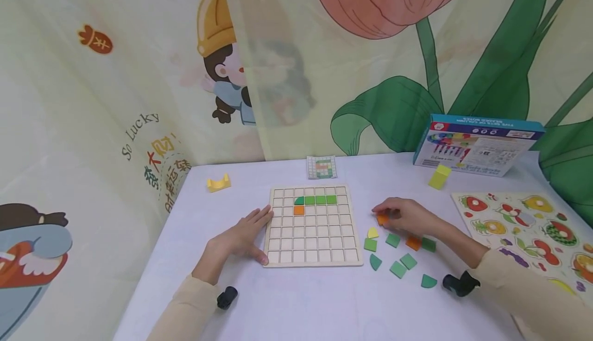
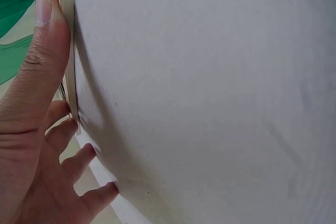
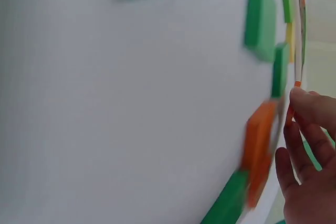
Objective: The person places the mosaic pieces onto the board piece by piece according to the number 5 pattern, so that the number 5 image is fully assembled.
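A wooden grid board [image 1: 315, 258] lies on the table, holding a green quarter-circle tile [image 1: 299, 200], a row of three green square tiles [image 1: 320, 200] and an orange square tile [image 1: 299, 210] beneath the quarter circle. My left hand [image 1: 242, 235] rests along the board's left edge, fingers extended and thumb by the lower left corner. To the right of the board, my right hand [image 1: 410, 215] pinches an orange tile [image 1: 382, 219] between thumb and fingers, low over the table. Part of that tile is hidden by the fingers, though its orange edge [image 3: 290, 115] shows in the right wrist view.
Loose green tiles [image 1: 398, 269], a yellow piece [image 1: 372, 233] and another orange tile [image 1: 413, 243] lie around the right hand. A pattern card [image 1: 321, 175] sits behind the board. Farther right are a box [image 1: 477, 145], a yellow block [image 1: 439, 177] and a fruit-picture board [image 1: 533, 228]; a yellow bridge-shaped block [image 1: 219, 183] stands back left.
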The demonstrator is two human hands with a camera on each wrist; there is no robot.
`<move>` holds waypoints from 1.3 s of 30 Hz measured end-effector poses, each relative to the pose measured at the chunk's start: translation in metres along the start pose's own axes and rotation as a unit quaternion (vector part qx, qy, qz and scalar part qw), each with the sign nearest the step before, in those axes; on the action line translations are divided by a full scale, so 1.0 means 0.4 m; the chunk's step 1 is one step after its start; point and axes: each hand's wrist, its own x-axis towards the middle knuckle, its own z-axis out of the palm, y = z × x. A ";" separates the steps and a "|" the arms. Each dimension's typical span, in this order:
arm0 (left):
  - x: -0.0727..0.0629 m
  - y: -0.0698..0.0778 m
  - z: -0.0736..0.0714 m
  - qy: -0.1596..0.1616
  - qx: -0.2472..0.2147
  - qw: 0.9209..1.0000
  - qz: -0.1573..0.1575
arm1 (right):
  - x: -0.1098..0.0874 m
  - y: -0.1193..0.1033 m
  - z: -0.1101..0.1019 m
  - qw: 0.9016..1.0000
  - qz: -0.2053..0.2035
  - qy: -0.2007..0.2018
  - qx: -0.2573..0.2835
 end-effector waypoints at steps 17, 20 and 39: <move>0.009 0.005 0.005 0.001 0.009 1.000 -0.008 | 0.204 -0.322 0.196 0.984 -0.171 0.015 -0.040; 0.008 0.007 0.003 0.001 0.013 1.000 -0.010 | 0.213 -0.339 0.215 0.983 -0.173 0.024 -0.055; -0.009 0.006 -0.002 0.002 0.016 1.000 -0.005 | 0.216 -0.335 0.239 0.984 -0.171 0.041 -0.036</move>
